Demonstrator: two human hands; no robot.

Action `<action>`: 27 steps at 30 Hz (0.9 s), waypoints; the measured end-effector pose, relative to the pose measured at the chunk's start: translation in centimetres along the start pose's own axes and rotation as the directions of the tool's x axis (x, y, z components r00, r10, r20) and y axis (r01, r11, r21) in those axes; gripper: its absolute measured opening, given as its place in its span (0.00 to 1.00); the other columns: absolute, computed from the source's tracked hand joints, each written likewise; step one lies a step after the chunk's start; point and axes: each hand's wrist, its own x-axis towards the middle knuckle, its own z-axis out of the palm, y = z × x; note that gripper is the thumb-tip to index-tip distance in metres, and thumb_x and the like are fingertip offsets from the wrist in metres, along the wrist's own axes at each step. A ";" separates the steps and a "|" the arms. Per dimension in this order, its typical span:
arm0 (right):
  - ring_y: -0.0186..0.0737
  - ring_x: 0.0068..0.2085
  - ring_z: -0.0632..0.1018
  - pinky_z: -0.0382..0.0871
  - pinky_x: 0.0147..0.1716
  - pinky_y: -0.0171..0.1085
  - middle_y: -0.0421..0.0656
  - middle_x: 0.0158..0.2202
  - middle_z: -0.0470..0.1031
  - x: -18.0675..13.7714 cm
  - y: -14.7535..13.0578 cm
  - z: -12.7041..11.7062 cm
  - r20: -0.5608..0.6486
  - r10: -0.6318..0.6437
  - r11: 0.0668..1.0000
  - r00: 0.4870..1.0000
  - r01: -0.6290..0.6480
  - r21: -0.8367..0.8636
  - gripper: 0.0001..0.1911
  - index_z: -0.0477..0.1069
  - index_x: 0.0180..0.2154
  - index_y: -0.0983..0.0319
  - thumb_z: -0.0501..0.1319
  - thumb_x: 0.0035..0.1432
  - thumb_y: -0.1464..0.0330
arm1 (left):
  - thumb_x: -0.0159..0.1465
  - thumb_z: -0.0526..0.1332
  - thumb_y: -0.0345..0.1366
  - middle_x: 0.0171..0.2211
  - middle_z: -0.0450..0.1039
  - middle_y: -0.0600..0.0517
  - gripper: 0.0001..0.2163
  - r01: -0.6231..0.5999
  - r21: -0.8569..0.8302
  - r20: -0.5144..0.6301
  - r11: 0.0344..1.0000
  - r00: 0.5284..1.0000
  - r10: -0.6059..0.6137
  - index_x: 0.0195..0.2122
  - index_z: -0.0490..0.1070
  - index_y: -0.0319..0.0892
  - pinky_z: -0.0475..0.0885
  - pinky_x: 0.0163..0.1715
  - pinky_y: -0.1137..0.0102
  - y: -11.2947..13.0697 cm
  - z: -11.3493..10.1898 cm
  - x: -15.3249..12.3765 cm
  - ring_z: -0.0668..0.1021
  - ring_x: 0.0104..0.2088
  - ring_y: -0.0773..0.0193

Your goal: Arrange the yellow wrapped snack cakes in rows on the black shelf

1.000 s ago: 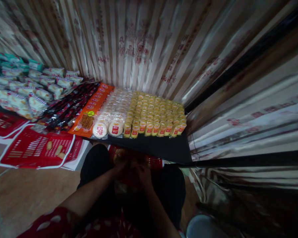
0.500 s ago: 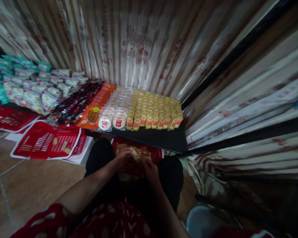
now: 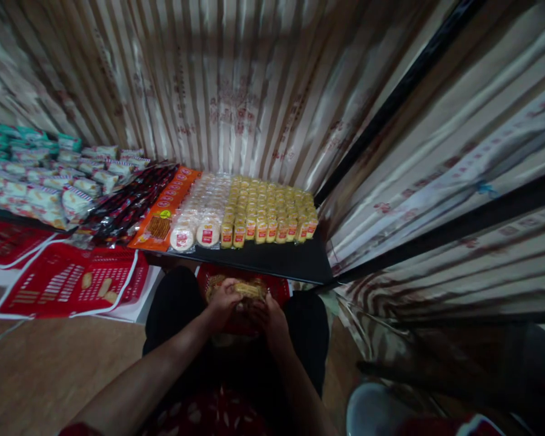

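Note:
Between my knees, my left hand (image 3: 225, 301) pinches the left end of a yellowish wrapped snack packet (image 3: 249, 290). Its right end is gripped by my right hand (image 3: 271, 320), whose fingers are closed and partly in shadow. Both hands are over a red basket (image 3: 282, 287) in which more yellowish packets lie. The exact kind of snack is too dark and small to tell. On the black shelf (image 3: 295, 261) just beyond stand rows of small yellow wrapped cakes (image 3: 272, 212), next to round white wrapped crackers (image 3: 208, 235).
Left along the shelf lie an orange snack bag (image 3: 158, 225), dark packets (image 3: 127, 203), and white and green packets (image 3: 45, 194). A red basket (image 3: 63, 278) with a few light pieces lies on the left. A black bar (image 3: 390, 109) crosses the curtain (image 3: 236, 72).
The view has shifted slightly, so the shelf appears lower and further left. The packet between my hands has turned more level, and both hands stay over the basket.

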 end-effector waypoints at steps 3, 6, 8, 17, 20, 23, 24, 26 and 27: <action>0.42 0.33 0.79 0.73 0.32 0.37 0.42 0.31 0.78 -0.6 -1.2 0.5 0.109 0.010 0.997 0.994 -0.018 0.076 0.24 0.70 0.37 0.61 0.65 0.43 0.50 | 0.43 0.69 0.30 0.38 0.73 0.52 0.18 -0.058 0.133 0.210 0.989 0.977 0.029 0.34 0.65 0.42 0.67 0.40 0.70 0.4 0.4 -0.7 0.75 0.39 0.62; 0.42 0.37 0.78 0.72 0.34 0.36 0.43 0.36 0.78 -0.7 -2.2 0.5 0.106 -0.078 0.994 0.991 0.070 0.079 0.24 0.71 0.39 0.61 0.68 0.41 0.55 | 0.46 0.69 0.33 0.42 0.72 0.50 0.16 -0.124 0.248 0.318 0.961 0.947 0.040 0.34 0.66 0.42 0.66 0.45 0.69 1.1 0.8 -1.5 0.73 0.45 0.59; 0.42 0.38 0.78 0.71 0.34 0.35 0.43 0.38 0.78 -0.6 -2.7 0.4 0.064 -0.114 0.992 0.991 0.110 0.061 0.24 0.71 0.41 0.60 0.68 0.40 0.58 | 0.48 0.69 0.35 0.41 0.73 0.50 0.16 -0.110 0.300 0.332 0.948 0.943 0.004 0.36 0.67 0.42 0.66 0.44 0.68 1.7 1.1 -2.0 0.73 0.45 0.58; 0.34 0.29 0.76 0.67 0.26 0.31 0.40 0.37 0.77 -0.1 -5.3 1.4 0.102 -0.252 0.967 0.962 0.254 -0.007 0.38 0.60 0.57 0.59 0.66 0.43 0.60 | 0.51 0.65 0.34 0.43 0.73 0.47 0.08 -0.211 0.368 0.219 0.906 0.966 0.135 0.33 0.71 0.41 0.70 0.38 0.70 2.4 2.7 -0.9 0.76 0.38 0.60; 0.37 0.32 0.77 0.70 0.30 0.34 0.43 0.41 0.77 0.5 -5.7 2.1 0.119 -0.261 0.964 0.958 0.266 -0.027 0.39 0.58 0.57 0.59 0.66 0.43 0.59 | 0.53 0.62 0.31 0.45 0.72 0.47 0.05 -0.328 0.386 0.126 0.862 0.945 0.303 0.32 0.70 0.42 0.70 0.41 0.69 1.6 3.4 0.0 0.75 0.42 0.59; 0.41 0.37 0.78 0.71 0.36 0.38 0.46 0.42 0.76 1.4 -5.8 2.4 0.162 -0.248 0.966 0.955 0.257 -0.038 0.35 0.61 0.54 0.60 0.66 0.44 0.58 | 0.56 0.58 0.28 0.46 0.70 0.47 0.05 -0.428 0.518 0.100 0.740 0.890 0.445 0.32 0.70 0.42 0.68 0.46 0.67 1.2 4.2 0.5 0.73 0.47 0.57; 0.42 0.38 0.78 0.71 0.38 0.38 0.46 0.42 0.76 1.7 -5.8 2.4 0.169 -0.249 0.965 0.954 0.259 -0.041 0.34 0.62 0.53 0.60 0.66 0.44 0.58 | 0.56 0.57 0.28 0.46 0.70 0.47 0.05 -0.444 0.565 0.105 0.695 0.875 0.473 0.32 0.70 0.43 0.67 0.48 0.65 1.2 4.4 0.6 0.72 0.48 0.57; 0.42 0.39 0.77 0.71 0.39 0.39 0.45 0.42 0.76 2.4 -6.0 2.5 0.174 -0.267 0.959 0.948 0.279 -0.053 0.33 0.62 0.52 0.59 0.66 0.45 0.59 | 0.58 0.56 0.27 0.47 0.70 0.46 0.06 -0.459 0.636 0.132 0.620 0.857 0.498 0.33 0.70 0.43 0.64 0.52 0.62 1.3 4.7 0.8 0.71 0.50 0.56; 0.42 0.40 0.77 0.71 0.39 0.39 0.45 0.42 0.76 2.8 -6.2 2.6 0.178 -0.279 0.953 0.944 0.294 -0.065 0.32 0.63 0.52 0.59 0.66 0.45 0.60 | 0.58 0.55 0.27 0.48 0.69 0.46 0.07 -0.458 0.669 0.145 0.586 0.853 0.501 0.34 0.70 0.43 0.64 0.53 0.61 1.4 4.8 0.9 0.70 0.51 0.56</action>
